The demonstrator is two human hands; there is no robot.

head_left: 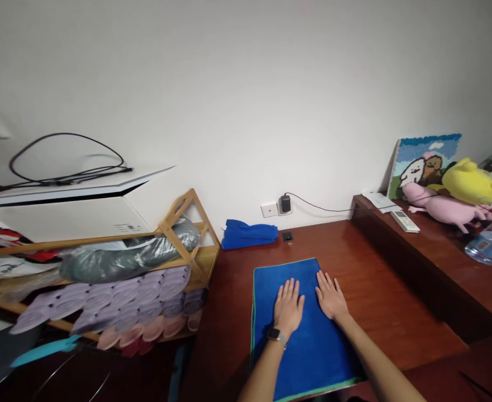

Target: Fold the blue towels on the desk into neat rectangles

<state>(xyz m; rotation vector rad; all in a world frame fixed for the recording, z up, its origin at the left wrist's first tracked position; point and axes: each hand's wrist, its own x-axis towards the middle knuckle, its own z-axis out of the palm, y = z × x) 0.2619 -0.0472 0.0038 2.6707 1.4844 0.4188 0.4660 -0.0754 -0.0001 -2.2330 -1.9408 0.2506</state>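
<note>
A blue cloth [308,352] with green edging lies flat on the reddish-brown wooden desk [392,312], its left side showing more than one layer. My left hand [288,308], with a watch [276,335] on the wrist, rests palm down on the cloth's upper middle, fingers stretched out. Over the cloth's right edge lies my right hand [332,296], also flat with its fingers spread. Neither hand grips anything. Behind the cloth, against the wall, sits a folded blue cloth bundle [249,234].
A small black square [287,237] sits near a plugged-in black adapter [286,202]. The raised right ledge holds a remote [405,221], plush toys [442,207], and a plastic bottle [491,245]. At left, a wooden rack [193,245] holds several slippers [124,293] under a white box [73,218].
</note>
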